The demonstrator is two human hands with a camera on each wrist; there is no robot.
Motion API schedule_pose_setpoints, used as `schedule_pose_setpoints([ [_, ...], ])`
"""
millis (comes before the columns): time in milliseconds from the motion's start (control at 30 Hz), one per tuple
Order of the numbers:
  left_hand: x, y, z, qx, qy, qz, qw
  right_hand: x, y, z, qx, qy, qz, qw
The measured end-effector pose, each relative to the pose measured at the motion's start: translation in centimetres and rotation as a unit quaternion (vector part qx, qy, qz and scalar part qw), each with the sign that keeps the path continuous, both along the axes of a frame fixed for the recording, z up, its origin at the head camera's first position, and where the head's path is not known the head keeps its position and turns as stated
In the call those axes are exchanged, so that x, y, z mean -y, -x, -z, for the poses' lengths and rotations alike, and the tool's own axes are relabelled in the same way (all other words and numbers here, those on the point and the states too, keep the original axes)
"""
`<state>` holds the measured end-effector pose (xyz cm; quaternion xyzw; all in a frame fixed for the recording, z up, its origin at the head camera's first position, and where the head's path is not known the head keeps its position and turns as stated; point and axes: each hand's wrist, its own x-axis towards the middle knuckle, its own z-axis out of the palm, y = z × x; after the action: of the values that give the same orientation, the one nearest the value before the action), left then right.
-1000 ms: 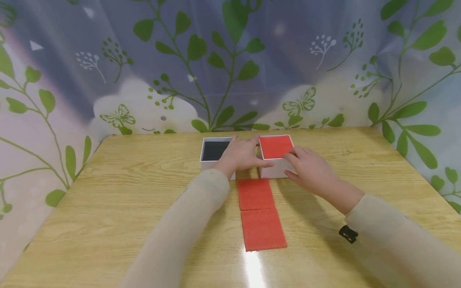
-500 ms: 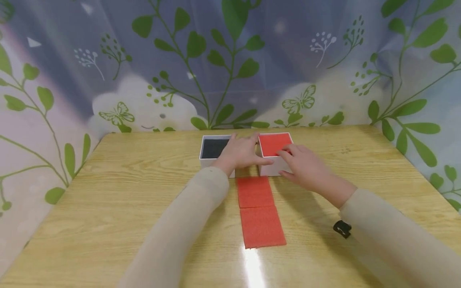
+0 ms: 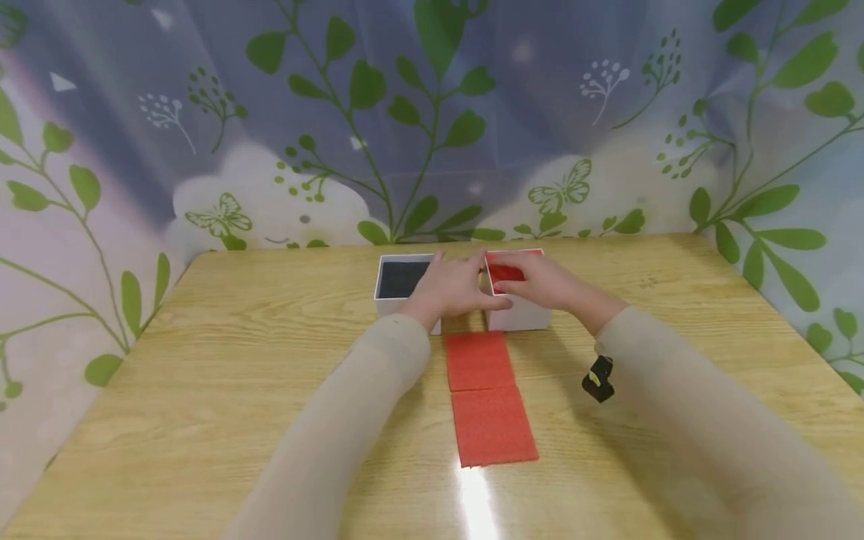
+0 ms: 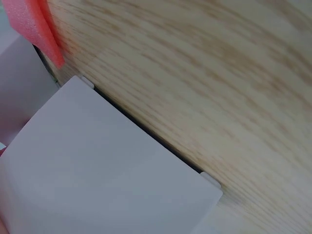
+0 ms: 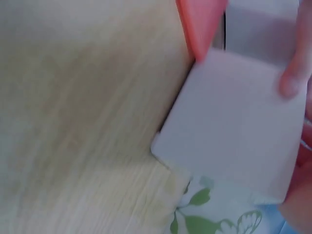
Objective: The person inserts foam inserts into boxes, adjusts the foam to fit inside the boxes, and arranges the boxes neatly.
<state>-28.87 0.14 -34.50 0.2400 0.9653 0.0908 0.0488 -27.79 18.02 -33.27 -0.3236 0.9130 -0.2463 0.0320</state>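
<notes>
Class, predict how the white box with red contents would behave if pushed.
The white box is flat-sided, so it would likely slide rather than roll. Its faces look smooth, perhaps slightly slippery. Its thin rim suggests walls that may flex.

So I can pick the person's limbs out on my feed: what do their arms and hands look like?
Both arms wear long, plain pale-beige sleeves, left sleeve and right sleeve, ending near the wrists. The left hand and right hand are ungloved. A small black object with a yellowish mark shows beside the right cuff.
</notes>
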Motion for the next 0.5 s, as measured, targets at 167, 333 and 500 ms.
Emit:
schedule_pose_setpoints([
  [167, -0.15, -0.10, -0.19, 0.006, 0.004, 0.008, 0.9999, -0.72, 0.95, 0.03, 0.014, -0.024, -0.025, 0.999],
  [333, -0.04, -0.04, -0.39, 0.001, 0.011, -0.001, 0.9999, -0.79, 1.20, 0.01, 0.021, -0.013, -0.036, 0.999],
  [500, 0.06, -0.03, -0.35, 0.010, 0.005, -0.001, 0.9999, -0.59, 1.24, -0.03, 0.037, -0.009, -0.037, 0.999],
])
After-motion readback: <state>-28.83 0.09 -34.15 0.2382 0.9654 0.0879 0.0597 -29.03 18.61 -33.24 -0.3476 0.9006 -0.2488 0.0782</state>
